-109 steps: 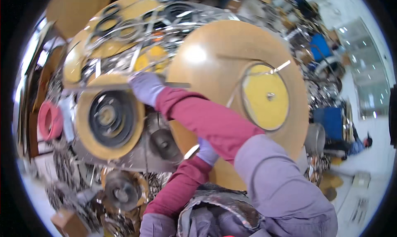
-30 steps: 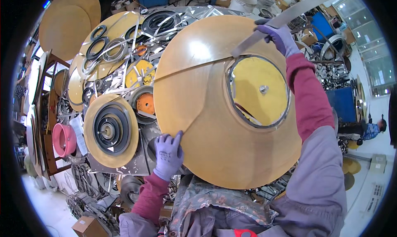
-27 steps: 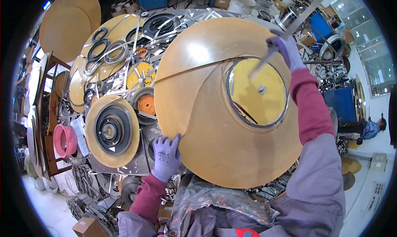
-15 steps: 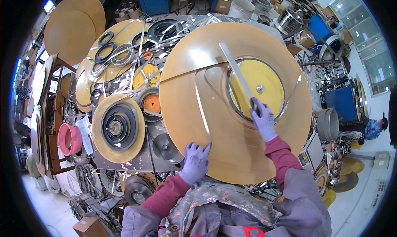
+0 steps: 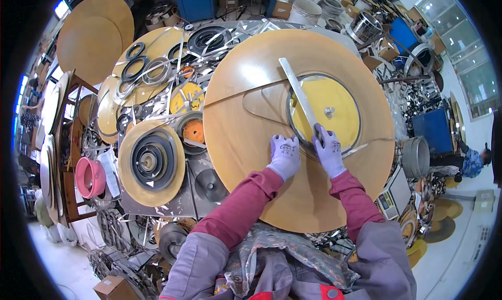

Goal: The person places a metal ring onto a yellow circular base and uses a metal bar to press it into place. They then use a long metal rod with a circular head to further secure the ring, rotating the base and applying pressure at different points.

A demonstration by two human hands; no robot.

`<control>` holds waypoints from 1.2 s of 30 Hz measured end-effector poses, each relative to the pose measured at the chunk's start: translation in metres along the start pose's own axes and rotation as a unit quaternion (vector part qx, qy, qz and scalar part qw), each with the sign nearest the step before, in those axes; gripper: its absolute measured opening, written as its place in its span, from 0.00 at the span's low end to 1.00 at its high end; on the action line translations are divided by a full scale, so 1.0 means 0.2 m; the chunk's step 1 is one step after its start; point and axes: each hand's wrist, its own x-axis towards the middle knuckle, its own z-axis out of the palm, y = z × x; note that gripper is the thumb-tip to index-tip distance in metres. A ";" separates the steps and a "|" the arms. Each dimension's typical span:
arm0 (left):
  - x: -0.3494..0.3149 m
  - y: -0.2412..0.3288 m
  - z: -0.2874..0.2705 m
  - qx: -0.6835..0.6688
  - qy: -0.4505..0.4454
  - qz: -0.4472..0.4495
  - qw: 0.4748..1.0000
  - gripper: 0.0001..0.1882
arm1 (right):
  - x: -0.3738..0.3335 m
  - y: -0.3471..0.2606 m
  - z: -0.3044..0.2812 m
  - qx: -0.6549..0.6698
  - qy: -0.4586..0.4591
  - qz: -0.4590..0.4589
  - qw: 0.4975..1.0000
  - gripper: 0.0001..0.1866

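Note:
My right hand (image 5: pixel 329 151) grips the lower end of a flat metal bar (image 5: pixel 299 93), which slants up and left over a yellow round plate (image 5: pixel 334 104) with a dark and silvery rim. Close to it on the left, my left hand (image 5: pixel 285 156) rests near the plate's lower-left rim, its fingers bent together; what they hold, if anything, is hidden. Both hands wear pale purple gloves. Beneath them spreads a large tan disc (image 5: pixel 324 200). A thin metal strip (image 5: pixel 230 97) crosses its upper left and loops near the plate; another strip end (image 5: pixel 374 139) lies right of the plate.
To the left stands a smaller tan disc (image 5: pixel 128 172) bearing stacked dark rings (image 5: pixel 151 164). Rings, strips and an orange round part (image 5: pixel 193 130) crowd the table. A pink basin (image 5: pixel 90 177) sits beyond its left edge; metal scrap (image 5: pixel 374 98) lines the right.
My left hand has moved up and right from the disc's front edge to the plate's rim. The long strip beside it now lies differently. My right hand still holds the bar, tilted slightly differently.

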 end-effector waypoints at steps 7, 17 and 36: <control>0.13 -0.15 -0.06 0.065 0.019 -0.005 0.998 0.30 | 0.07 0.00 0.02 0.018 -0.018 0.016 1.000 0.20; 0.19 -0.08 -0.06 0.093 0.040 -0.056 0.993 0.22 | 0.12 0.12 0.02 -0.069 -0.027 0.074 0.994 0.21; 0.31 -0.27 -0.17 0.071 0.084 -0.113 0.988 0.12 | 0.08 0.16 -0.03 -0.078 -0.042 0.083 0.993 0.22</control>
